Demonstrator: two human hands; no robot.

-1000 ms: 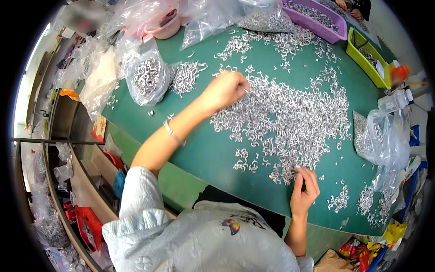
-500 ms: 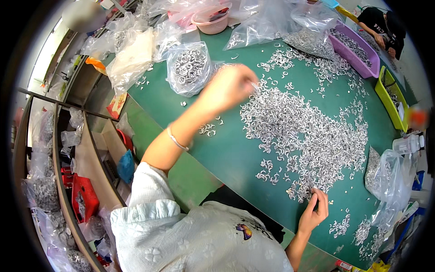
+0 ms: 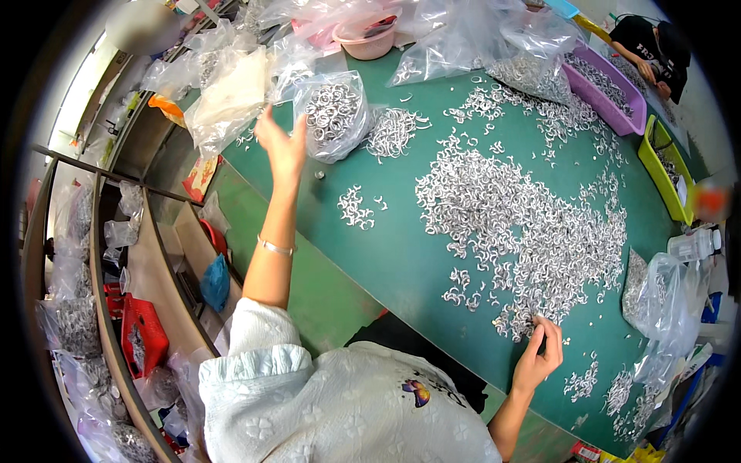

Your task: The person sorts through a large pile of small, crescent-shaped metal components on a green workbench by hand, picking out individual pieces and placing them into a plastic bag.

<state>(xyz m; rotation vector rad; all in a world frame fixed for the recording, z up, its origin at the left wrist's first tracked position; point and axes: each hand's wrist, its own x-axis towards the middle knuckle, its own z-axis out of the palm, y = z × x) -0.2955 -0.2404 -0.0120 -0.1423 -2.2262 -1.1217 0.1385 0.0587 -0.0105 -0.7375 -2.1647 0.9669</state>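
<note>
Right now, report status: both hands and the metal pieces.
Left hand open, raised beside the clear bag of rings. Right hand pinching at the near edge of the silver hook pile. Nothing between hands and pile.

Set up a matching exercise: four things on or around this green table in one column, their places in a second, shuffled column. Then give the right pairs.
Things
1. clear bag of metal rings
2. purple tray
3. pink bowl
4. right hand

Places
A. far edge of the table, among clear bags
B. near edge of the big heap of small metal pieces
C. just right of the raised left hand
D. far right of the table, next to a yellow-green tray

Pairs: 1-C, 2-D, 3-A, 4-B
</note>
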